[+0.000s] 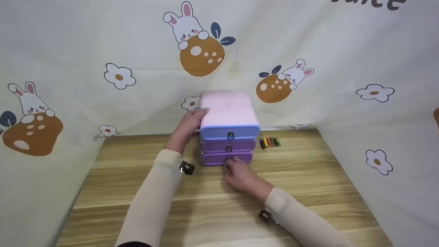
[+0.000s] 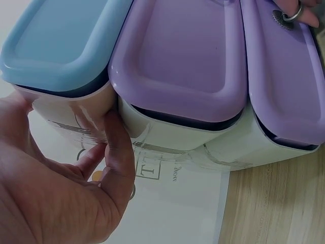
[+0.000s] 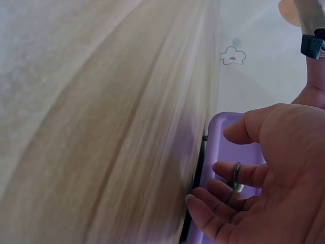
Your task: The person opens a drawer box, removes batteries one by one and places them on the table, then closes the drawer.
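Observation:
A stacked drawer box point(image 1: 226, 106) with a pink top stands at the back of the wooden table. It has a blue top drawer point(image 1: 215, 133) and two purple drawers below. My left hand point(image 1: 190, 124) grips the left side of the top tier, thumb up at the top edge and fingers along the side wall, as the left wrist view shows. Down at the bottom purple drawer point(image 1: 212, 159), my right hand point(image 1: 242, 175) has a curled finger hooked in the metal ring pull point(image 3: 237, 172), its thumb held apart. All three drawers appear pushed in.
Several short coloured cylinders point(image 1: 270, 142) lie in a row right of the drawer box. Pale cloth point(image 1: 144, 51) printed with rabbits and flowers hangs behind and at both sides. Bare wood point(image 1: 212, 212) shows in front. Each wrist wears a small black camera point(image 1: 187, 168).

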Available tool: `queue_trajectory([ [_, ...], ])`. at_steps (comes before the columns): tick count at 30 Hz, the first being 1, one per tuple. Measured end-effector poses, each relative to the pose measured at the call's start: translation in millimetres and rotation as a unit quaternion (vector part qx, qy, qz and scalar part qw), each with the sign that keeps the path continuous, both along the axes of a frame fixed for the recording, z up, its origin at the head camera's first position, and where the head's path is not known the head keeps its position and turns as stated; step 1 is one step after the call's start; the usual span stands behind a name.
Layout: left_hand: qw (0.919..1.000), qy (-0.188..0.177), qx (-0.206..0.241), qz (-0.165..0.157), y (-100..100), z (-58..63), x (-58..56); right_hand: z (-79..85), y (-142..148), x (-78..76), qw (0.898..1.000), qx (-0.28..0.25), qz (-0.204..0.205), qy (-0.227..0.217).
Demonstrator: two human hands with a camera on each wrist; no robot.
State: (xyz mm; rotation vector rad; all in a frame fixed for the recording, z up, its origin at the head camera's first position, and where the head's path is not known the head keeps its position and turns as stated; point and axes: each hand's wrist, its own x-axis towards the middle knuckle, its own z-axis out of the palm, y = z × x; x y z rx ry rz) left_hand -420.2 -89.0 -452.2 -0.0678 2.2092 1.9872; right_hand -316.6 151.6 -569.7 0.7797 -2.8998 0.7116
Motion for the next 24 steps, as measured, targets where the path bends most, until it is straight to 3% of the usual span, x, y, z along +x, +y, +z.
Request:
queue_trajectory([
  [12,0.9999,-0.01,0.0,0.004,1.9,-0.3,-2.2,-0.2,-2.0,-2.5,1.0,0.007,-0.023,-0.012],
  [16,0.9996,0.013,-0.016,0.019,2.9,-2.4,-2.0,3.4,-1.8,3.3,0.999,0.018,-0.042,-0.007],
  [21,0.9947,0.057,-0.075,0.042,0.7,-6.4,3.6,13.2,5.5,13.3,0.999,0.008,-0.042,-0.008],
  [24,0.983,0.102,-0.141,0.058,-7.9,-8.6,12.0,23.0,22.0,16.6,0.998,-0.024,-0.038,-0.043],
])
